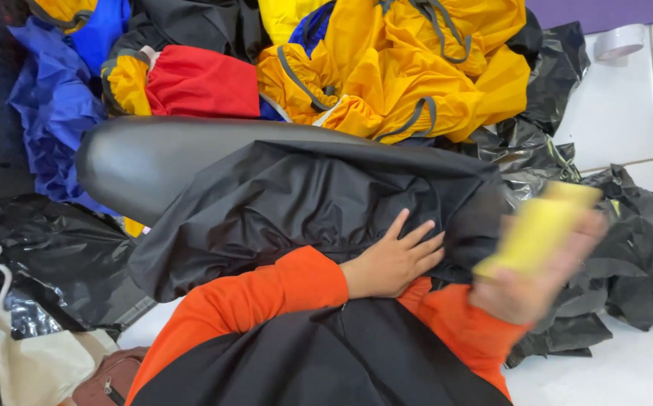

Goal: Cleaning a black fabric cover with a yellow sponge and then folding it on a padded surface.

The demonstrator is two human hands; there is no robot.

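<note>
On a white tiled floor (619, 113) heaped with yellow jackets (417, 68), blue garments (52, 105) and crumpled black plastic bags (642, 248), a person in orange sleeves works over a dark padded surface (139, 162). The left hand (394, 259) lies flat, fingers spread, on a black jacket (304, 203) draped across that surface; the right hand (529, 278), blurred, grips a yellow block (537, 229) just beside the jacket's edge
</note>
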